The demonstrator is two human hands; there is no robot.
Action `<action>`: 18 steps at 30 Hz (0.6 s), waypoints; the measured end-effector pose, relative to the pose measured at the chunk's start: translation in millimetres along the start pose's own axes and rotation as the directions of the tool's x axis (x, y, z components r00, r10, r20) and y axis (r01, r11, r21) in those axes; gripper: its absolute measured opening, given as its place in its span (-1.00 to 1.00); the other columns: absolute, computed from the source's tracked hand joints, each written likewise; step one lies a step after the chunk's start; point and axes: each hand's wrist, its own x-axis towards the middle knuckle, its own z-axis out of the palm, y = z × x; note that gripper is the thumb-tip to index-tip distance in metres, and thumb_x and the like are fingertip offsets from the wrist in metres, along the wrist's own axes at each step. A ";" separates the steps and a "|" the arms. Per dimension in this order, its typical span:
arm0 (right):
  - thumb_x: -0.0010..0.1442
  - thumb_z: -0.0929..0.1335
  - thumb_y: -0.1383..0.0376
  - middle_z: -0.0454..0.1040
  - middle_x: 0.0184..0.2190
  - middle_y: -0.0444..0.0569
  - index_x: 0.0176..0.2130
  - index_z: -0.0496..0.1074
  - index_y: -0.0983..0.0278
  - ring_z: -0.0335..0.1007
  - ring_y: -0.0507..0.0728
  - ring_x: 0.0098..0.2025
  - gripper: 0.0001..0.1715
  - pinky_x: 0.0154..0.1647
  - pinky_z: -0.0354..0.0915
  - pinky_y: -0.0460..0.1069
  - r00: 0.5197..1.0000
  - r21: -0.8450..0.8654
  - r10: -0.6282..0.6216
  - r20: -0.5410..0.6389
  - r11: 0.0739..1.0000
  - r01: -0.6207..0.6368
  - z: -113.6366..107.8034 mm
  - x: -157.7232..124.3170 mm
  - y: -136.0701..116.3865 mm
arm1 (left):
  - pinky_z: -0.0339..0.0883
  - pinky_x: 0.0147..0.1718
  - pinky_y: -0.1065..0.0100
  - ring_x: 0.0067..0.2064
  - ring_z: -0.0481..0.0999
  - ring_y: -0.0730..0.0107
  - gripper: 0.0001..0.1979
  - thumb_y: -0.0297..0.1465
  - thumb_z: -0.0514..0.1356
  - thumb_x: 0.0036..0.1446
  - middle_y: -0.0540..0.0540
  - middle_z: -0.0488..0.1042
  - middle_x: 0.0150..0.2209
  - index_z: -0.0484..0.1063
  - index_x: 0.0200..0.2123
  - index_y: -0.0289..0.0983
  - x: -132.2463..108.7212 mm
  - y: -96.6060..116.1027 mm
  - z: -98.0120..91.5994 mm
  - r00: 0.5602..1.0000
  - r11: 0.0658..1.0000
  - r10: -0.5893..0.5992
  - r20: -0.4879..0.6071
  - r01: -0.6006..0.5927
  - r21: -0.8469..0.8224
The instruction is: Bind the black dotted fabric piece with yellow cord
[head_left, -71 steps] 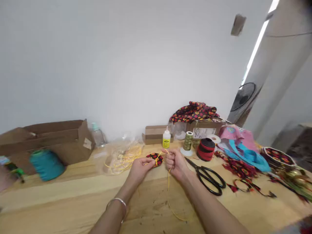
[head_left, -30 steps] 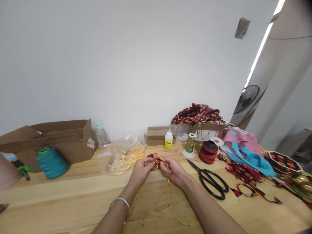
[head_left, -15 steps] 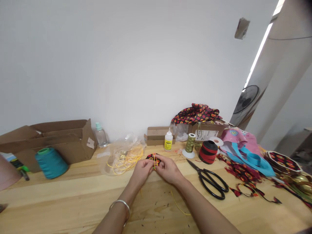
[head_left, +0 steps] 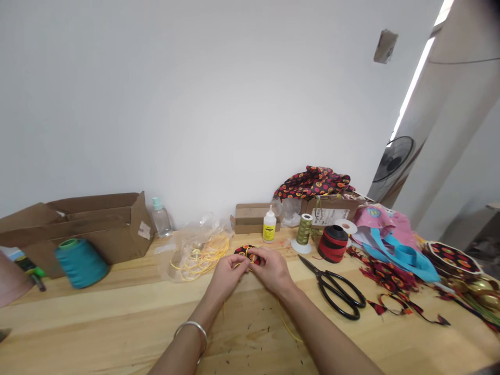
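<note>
Both hands are working close together above the wooden table [head_left: 128, 333], at a small patterned cloth piece [head_left: 241, 250] with yellow cord [head_left: 247, 251] looped at it. The left hand [head_left: 226, 273] is bringing thumb and forefinger together on the cord at the near edge of the cloth; the right hand [head_left: 273, 271] is pinching there too, its curled fingers hiding exactly what lies between the tips. The cloth piece is resting just beyond the fingertips, partly covered by them, and a slack yellow length is lying on the table beside the right forearm. By appearance, the cloth is probably behaving as something light, soft and slightly padded, neither slippery nor fragile; the cord is looking thin and limp, liable to be slipping or twisting if loosely held. Its best hold is seemingly a fingertip pinch close to the cloth, with the cloth being steadied by its edge. Regarding writing, the white bottle [head_left: 269, 226] is bearing a yellow label with dark print too small to read; the cardboard box [head_left: 353, 207] at right is carrying a white printed label [head_left: 330, 216], likewise illegible; the pink cloth [head_left: 402, 226] is showing a round emblem whose marking is staying unclear. No brand is being legibly displayed.
</note>
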 end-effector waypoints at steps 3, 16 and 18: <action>-0.09 0.32 0.28 0.41 -0.41 -0.13 -0.26 0.38 0.14 0.23 0.04 -0.41 -0.71 -0.43 0.11 -0.10 0.999 0.026 0.025 -0.021 0.999 -0.025 0.6 0.0 2.1 | 0.08 -0.69 0.54 -0.69 0.21 0.61 -0.78 -0.29 0.21 -0.28 -0.03 0.42 -0.66 0.44 -0.57 -0.36 1.9 -1.2 0.0 0.999 0.998 0.007 0.034 -0.004 -0.066; -0.12 0.34 0.30 0.43 -0.44 -0.15 -0.31 0.40 0.13 0.25 0.04 -0.45 -0.74 -0.46 0.10 -0.10 0.996 0.035 0.084 -0.027 0.996 -0.083 -1.4 0.1 1.0 | 0.20 -0.58 0.49 -0.60 0.35 0.51 -0.79 -0.35 0.27 -0.35 -0.04 0.46 -0.64 0.46 -0.56 -0.37 5.3 -6.7 -1.1 0.998 0.991 0.003 -0.057 -0.010 -0.130; -0.13 0.34 0.29 0.43 -0.43 -0.14 -0.30 0.40 0.13 0.25 0.04 -0.43 -0.72 -0.45 0.11 -0.10 0.997 0.024 0.076 -0.026 0.997 -0.075 -1.7 0.2 0.5 | 0.22 -0.57 0.48 -0.59 0.37 0.48 -0.78 -0.35 0.27 -0.35 -0.05 0.47 -0.62 0.45 -0.55 -0.37 6.1 -7.6 -1.2 0.998 0.988 -0.005 -0.055 -0.004 -0.156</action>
